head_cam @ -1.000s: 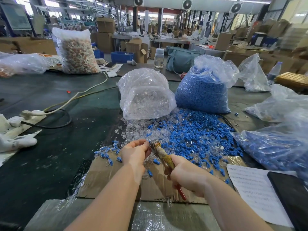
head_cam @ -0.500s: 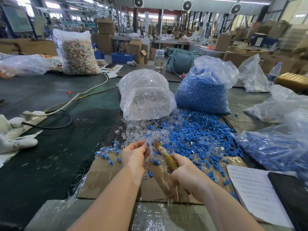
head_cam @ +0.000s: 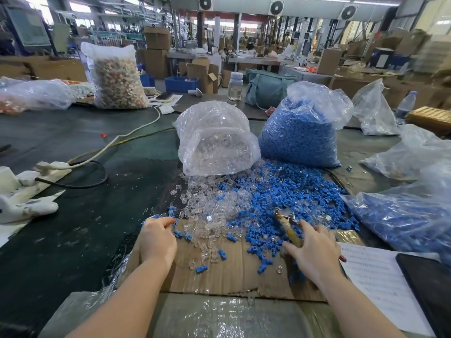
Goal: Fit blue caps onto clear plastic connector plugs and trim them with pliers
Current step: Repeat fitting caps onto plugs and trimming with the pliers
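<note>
- Landmark: the flat brown cardboard sheet (head_cam: 234, 272) under both hands; places below are given relative to it.
- Left hand (head_cam: 157, 240), at the sheet's left edge: knuckles up, fingers curled down onto a small cluster of assembled blue-capped plugs (head_cam: 179, 232). Whether it pinches one cannot be told.
- Loose clear plastic connector plugs (head_cam: 207, 215), on the sheet's far centre, spilling from the clear plastic bag of plugs (head_cam: 216, 142) just beyond it. Judged light, stiff and slick; best pinched across the flat sides.
- Loose small blue plastic caps (head_cam: 288, 191), on the sheet's far right, spilling from the clear bag of blue caps (head_cam: 300, 135) beyond. Judged light and slightly yielding; likely to scatter if swept.
- Right hand (head_cam: 314, 250), on the sheet's right side: fingers spread and reaching into the caps, while the yellow-handled metal pliers (head_cam: 288, 223) lie held under the palm, nose pointing away.
- White printed paper sheet (head_cam: 380, 284), just right of the cardboard.
</note>
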Motion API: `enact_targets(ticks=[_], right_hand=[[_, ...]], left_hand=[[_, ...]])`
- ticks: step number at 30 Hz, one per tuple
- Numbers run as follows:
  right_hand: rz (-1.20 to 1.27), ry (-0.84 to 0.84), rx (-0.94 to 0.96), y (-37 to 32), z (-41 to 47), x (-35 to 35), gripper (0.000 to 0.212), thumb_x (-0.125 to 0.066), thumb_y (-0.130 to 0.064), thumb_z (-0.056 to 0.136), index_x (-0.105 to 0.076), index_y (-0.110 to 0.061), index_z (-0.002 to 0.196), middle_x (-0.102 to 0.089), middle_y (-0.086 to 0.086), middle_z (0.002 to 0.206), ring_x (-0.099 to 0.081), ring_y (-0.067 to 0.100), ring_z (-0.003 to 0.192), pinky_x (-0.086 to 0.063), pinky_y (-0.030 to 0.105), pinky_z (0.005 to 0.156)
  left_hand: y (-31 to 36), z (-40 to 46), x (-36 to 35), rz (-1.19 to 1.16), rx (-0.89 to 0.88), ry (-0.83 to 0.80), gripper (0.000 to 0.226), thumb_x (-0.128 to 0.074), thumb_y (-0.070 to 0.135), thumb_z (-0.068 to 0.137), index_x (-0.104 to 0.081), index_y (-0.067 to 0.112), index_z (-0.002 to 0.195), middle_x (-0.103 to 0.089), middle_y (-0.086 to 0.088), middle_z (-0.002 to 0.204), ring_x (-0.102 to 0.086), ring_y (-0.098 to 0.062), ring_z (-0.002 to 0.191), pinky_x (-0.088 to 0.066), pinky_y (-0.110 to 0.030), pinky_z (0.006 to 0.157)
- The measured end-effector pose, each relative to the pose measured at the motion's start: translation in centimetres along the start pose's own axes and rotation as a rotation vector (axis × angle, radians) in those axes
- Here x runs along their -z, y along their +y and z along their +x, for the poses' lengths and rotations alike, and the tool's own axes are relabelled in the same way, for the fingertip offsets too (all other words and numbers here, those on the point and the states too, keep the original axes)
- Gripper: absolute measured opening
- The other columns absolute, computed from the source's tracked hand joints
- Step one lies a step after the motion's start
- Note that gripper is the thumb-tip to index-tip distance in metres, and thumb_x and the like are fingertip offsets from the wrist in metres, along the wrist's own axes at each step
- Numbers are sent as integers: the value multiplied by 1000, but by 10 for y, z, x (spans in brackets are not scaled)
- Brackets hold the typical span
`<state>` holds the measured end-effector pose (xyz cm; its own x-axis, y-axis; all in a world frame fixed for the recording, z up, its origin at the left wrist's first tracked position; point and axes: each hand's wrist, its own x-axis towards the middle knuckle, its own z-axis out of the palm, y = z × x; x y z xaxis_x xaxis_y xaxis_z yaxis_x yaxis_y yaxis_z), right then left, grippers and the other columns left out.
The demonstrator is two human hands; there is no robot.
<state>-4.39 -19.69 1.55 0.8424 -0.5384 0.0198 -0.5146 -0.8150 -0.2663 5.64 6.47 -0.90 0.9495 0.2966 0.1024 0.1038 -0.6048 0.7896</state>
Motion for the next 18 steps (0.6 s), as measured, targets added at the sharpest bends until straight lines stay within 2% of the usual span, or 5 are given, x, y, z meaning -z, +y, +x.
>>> enact_targets(ticks=[4,6,8,13,18], right_hand=[[-47,54,47,6,3,-3,64,-45,-56,90,-31,-22,143,-45,7,132,-38,25,123,-31,36,99],[-29,78,78,8,5,-4,59,-43,-51,94,-34,-19,142,-45,6,130,-39,23,121,-32,33,97],[-23,78,108,10,7,-4,57,-42,-48,95,-36,-16,141,-45,7,129,-38,23,120,-31,30,98],[-55,54,124,10,8,-4,52,-40,-47,96,-38,-19,140,-45,6,131,-38,23,121,-31,31,98],[-38,178,218,-5,-5,-6,46,-46,-40,95,-42,-23,137,-46,-1,130,-39,17,121,-31,30,101]], left_hand=[[0,-2,-1,132,-40,-37,31,-46,1,93,-66,9,114,-54,-10,120,-47,-27,108,-37,-29,87],[3,-7,-1,232,-65,-28,30,-47,8,94,-65,16,117,-55,-4,120,-43,-25,109,-38,-33,91],[6,-14,-3,300,-110,-10,28,-50,18,94,-64,22,118,-54,1,118,-39,-22,110,-33,-35,96],[19,-39,-14,233,-222,-52,26,-57,26,90,-63,29,116,-52,7,116,-37,-15,111,-25,-32,99],[26,-62,-27,140,-312,-97,23,-59,27,88,-65,29,110,-50,12,113,-33,-9,112,-19,-26,99]])
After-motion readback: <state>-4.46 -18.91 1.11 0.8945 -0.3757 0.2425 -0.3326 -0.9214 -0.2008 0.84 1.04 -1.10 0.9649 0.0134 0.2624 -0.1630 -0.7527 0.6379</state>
